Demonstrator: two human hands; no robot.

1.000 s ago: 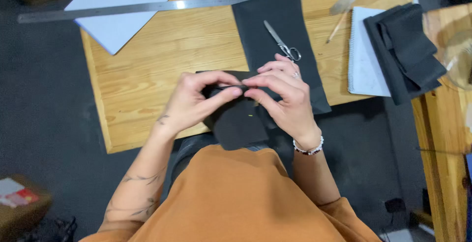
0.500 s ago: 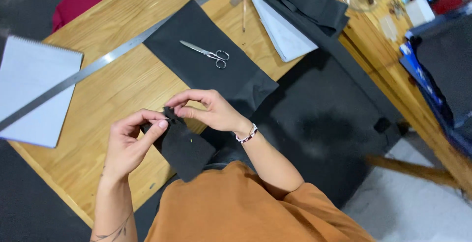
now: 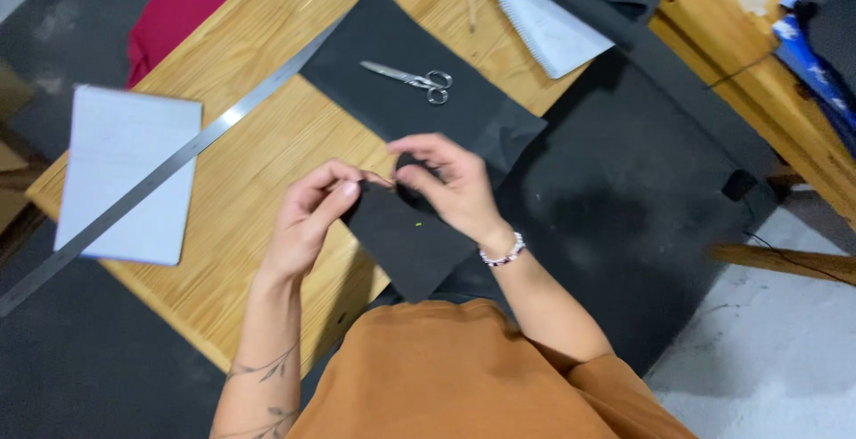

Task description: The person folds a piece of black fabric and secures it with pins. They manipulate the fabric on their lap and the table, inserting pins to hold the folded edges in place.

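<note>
A white notebook (image 3: 125,172) overhangs the desk's (image 3: 259,163) left edge beside a steel ruler (image 3: 178,163). At the near edge, the left hand (image 3: 308,221) and right hand (image 3: 446,185) pinch a small black fabric piece (image 3: 406,238); scissors (image 3: 410,76) lie on black cloth (image 3: 401,109) beyond.

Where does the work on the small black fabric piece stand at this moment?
Done: a small black fabric piece is separate from the larger black sheet, on which the scissors lie, set down. In hand: left hand and right hand pinch the piece's top edge over the wooden table. Left: any finished fold or seam; none shows.
</note>
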